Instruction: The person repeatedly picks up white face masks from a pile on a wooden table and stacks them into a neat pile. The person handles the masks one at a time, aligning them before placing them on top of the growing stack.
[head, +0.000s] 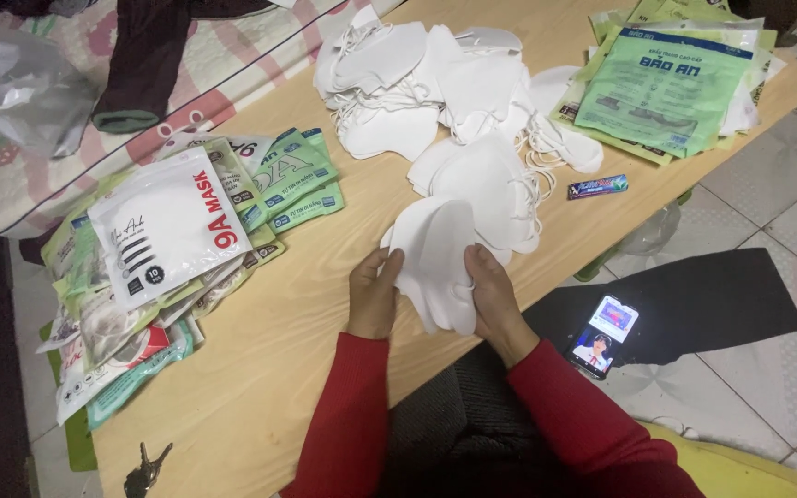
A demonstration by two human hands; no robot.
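Observation:
Both my hands hold a small stack of white face masks [437, 263] just above the near edge of the wooden table [260, 369]. My left hand [373, 293] grips the stack's left side, and my right hand [493, 297] grips its right side. Both sleeves are red. Just beyond the held stack lies a big loose pile of white masks [445, 92] with ear loops, spread over the table's middle and far part.
Filled green and white mask packets [168, 240] are heaped at the table's left. Flat green empty packets [671, 78] lie at the far right. A small gum pack [598, 186] sits near the right edge. A lit phone [603, 336] lies on the floor; keys [145, 470] at bottom left.

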